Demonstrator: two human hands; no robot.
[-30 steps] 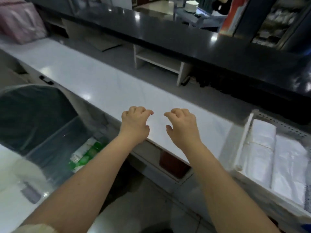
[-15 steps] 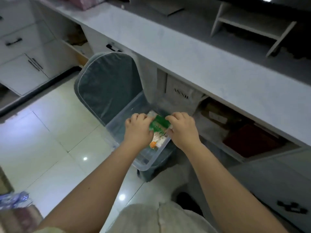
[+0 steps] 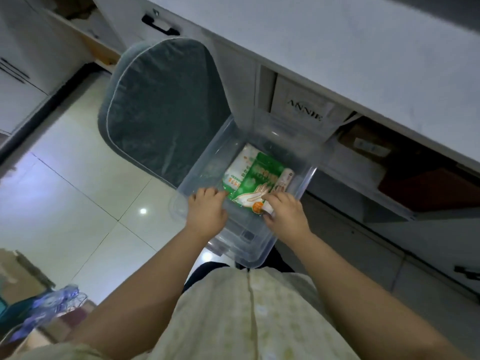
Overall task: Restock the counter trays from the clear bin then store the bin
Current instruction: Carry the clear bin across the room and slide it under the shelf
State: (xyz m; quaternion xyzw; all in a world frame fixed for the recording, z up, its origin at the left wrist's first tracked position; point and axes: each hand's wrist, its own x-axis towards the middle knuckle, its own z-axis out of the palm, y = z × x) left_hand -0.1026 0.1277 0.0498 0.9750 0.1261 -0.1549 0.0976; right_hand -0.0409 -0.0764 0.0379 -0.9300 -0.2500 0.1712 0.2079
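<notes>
The clear bin [image 3: 306, 183] sits low on a seat below the counter edge, open at the top. Inside lies a green packet [image 3: 261, 178] printed with a glove picture, on top of a white packet [image 3: 237, 170]. Both my hands are down inside the bin at its near end. My left hand [image 3: 207, 210] has its curled fingers at the green packet's left edge. The fingers of my right hand [image 3: 284, 215] pinch the packet's lower right corner. The counter trays are out of view.
A grey padded chair back [image 3: 161, 107] stands just left of the bin. The white counter [image 3: 363, 48] overhangs open shelves holding a box labelled ANNIE [image 3: 304, 111] and a dark red box [image 3: 428, 185]. Tiled floor [image 3: 78, 203] lies to the left.
My view has swung from the countertop down to the bin. Both hands dropped from above the counter into the bin and closed on the green packet.
</notes>
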